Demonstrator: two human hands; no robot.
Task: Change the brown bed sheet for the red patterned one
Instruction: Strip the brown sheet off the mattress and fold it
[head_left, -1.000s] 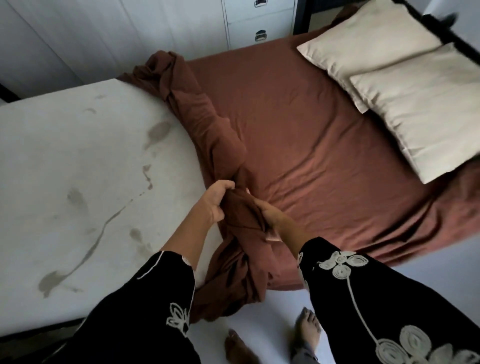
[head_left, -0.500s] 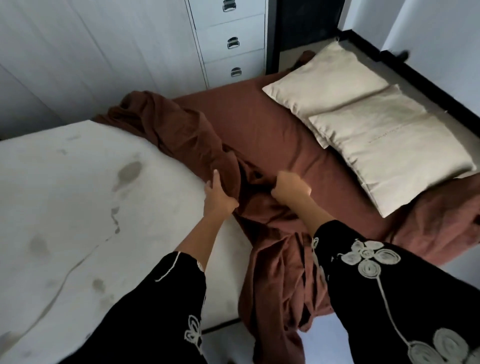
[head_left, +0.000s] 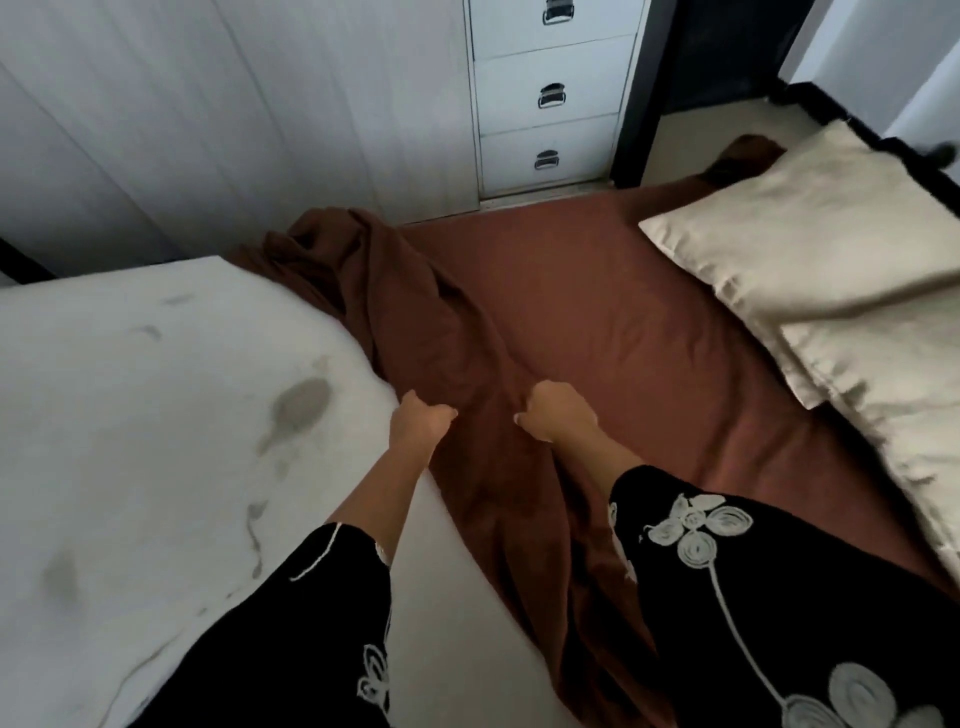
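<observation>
The brown bed sheet still covers the right half of the bed and is bunched into a long ridge across the middle. My left hand and my right hand both grip that bunched ridge, a hand's width apart, fingers curled into the cloth. Left of the ridge the bare white mattress shows, stained with grey marks. The red patterned sheet is not in sight.
Two cream pillows lie on the sheet at the right, overlapping. A white chest of drawers and white wall panels stand behind the bed. A dark bed frame runs along the far right.
Both hands have reached further up the bed along the bunched ridge and taken a fresh grip. The view has tilted up, showing more of the drawers.
</observation>
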